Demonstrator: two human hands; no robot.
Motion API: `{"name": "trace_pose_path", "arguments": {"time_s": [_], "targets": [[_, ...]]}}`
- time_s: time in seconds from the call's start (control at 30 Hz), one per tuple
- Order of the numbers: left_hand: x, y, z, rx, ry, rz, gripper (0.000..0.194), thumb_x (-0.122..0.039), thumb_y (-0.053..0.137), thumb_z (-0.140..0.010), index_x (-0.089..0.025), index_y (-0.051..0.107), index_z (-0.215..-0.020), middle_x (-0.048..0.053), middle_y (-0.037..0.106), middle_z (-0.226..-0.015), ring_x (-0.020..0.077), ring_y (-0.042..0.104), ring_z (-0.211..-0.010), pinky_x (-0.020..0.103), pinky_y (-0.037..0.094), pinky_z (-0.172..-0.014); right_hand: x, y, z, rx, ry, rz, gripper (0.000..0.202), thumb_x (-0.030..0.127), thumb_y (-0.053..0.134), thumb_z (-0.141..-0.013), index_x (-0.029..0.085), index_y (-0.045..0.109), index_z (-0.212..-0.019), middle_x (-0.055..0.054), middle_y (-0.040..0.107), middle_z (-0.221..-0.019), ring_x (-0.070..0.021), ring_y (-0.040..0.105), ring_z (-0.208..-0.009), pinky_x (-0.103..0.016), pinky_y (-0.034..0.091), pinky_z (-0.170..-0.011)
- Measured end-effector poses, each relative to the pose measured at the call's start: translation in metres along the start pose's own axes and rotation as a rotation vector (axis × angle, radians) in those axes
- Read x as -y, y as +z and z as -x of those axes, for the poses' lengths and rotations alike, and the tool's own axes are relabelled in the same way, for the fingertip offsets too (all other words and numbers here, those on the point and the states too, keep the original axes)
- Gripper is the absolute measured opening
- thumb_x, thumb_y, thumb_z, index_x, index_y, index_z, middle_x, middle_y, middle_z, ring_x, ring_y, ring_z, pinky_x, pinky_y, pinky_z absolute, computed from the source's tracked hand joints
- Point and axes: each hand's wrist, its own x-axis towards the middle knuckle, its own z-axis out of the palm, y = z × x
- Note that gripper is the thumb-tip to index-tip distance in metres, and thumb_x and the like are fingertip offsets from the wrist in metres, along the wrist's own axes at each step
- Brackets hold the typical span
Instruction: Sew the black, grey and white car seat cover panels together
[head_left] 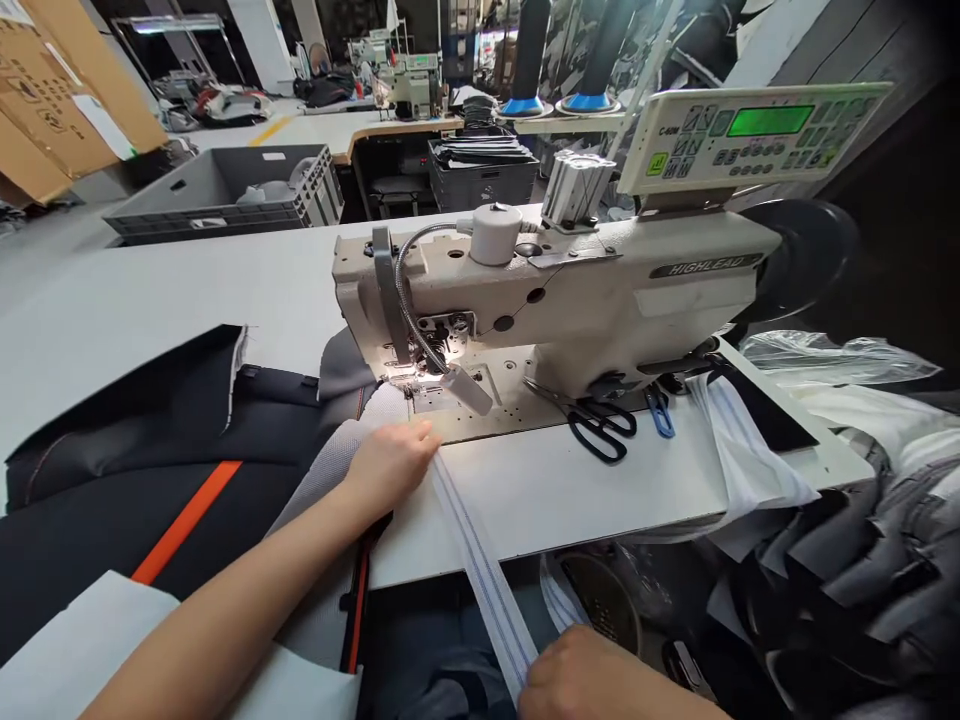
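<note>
My left hand is closed at the front of the sewing machine, its fingers pinched on a white striped tape and resting on the grey mesh fabric. The mesh reaches up to the lit needle area. From there the tape runs down over the table edge to my right hand, which is closed around it low in the view. A dark cover with an orange stripe lies to the left, partly under my left forearm.
Black-handled scissors and a small blue thread snipper lie on the white table. More white tape drapes over the right edge. A grey crate stands behind, and dark and grey fabric pieces are heaped at right.
</note>
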Motion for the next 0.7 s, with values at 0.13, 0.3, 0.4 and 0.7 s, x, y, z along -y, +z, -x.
{"name": "trace_pose_path", "arguments": {"time_s": [0.13,0.3,0.4,0.7], "targets": [[-0.003,0.004,0.008,-0.067,-0.037,-0.051,0.044,-0.004,0.044,-0.079,-0.019,0.058,-0.119,0.014,0.048,-0.137,0.0242,0.057,-0.108,0.033,0.048,-0.081,-0.014,-0.008,-0.037,-0.194,-0.083,0.088,0.029,0.026,0.057,-0.085,0.023,0.061,-0.113,-0.004,0.069,-0.1,-0.0191,0.063,-0.09,-0.03,0.048,-0.075],[-0.001,0.003,0.035,-0.19,-0.094,-0.089,0.074,-0.034,0.061,-0.08,-0.021,0.029,-0.146,0.018,0.037,-0.142,0.0339,0.043,-0.121,0.044,0.039,-0.094,-0.059,-0.044,-0.092,-0.441,-0.016,0.299,0.047,0.039,0.055,-0.089,0.016,0.052,-0.13,-0.015,0.055,-0.128,-0.0297,0.048,-0.118,-0.044,0.041,-0.096],[0.0,0.004,0.037,-0.091,-0.148,-0.117,0.058,-0.036,0.056,-0.083,-0.014,0.046,-0.136,0.016,0.056,-0.113,0.0308,0.051,-0.102,0.043,0.041,-0.085,-0.08,-0.06,-0.12,-0.423,0.011,0.356,0.031,0.025,0.045,-0.094,0.014,0.06,-0.12,-0.011,0.063,-0.11,-0.0235,0.057,-0.098,-0.037,0.047,-0.086],[0.022,0.003,0.026,0.029,-0.227,0.172,0.051,-0.022,0.043,-0.082,-0.008,0.049,-0.132,0.012,0.055,-0.096,0.0257,0.051,-0.091,0.039,0.045,-0.08,-0.102,-0.072,-0.155,-0.529,0.145,0.341,0.057,0.04,0.059,-0.086,0.011,0.048,-0.133,-0.014,0.048,-0.139,-0.0277,0.045,-0.127,-0.04,0.042,-0.102]]}}
